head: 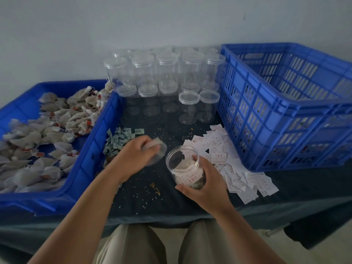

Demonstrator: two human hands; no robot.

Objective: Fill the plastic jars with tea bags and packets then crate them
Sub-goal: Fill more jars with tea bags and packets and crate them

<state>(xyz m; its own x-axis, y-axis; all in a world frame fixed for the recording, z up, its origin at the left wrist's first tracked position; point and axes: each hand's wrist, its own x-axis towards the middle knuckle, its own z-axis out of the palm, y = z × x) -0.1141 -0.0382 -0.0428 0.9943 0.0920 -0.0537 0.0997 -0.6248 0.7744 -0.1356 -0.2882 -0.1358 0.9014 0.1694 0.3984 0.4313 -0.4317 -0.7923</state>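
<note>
A: The right hand [206, 180] has its grip wrapped round the part-filled jar [180, 165], tilted, at the near middle of the tabletop [162, 199].

B: The left hand [136, 152] has its grip closed on the lid [161, 151], just left of the mouth. Tilted like that, the contents could slide out, and a crooked lid may jam.

The bench [171, 199] carries one solid blue bin [83, 172] on the left and one slatted blue crate [266, 115] on the right. Near centre are one open jar [182, 162] and one lid [159, 151]. Far centre, the lidded jars [167, 67] number more than a dozen and overlap too much for an exact count. There are three uncountable heaps: tea bags [57, 121], green packets [118, 140] and white packets [238, 178].
</note>
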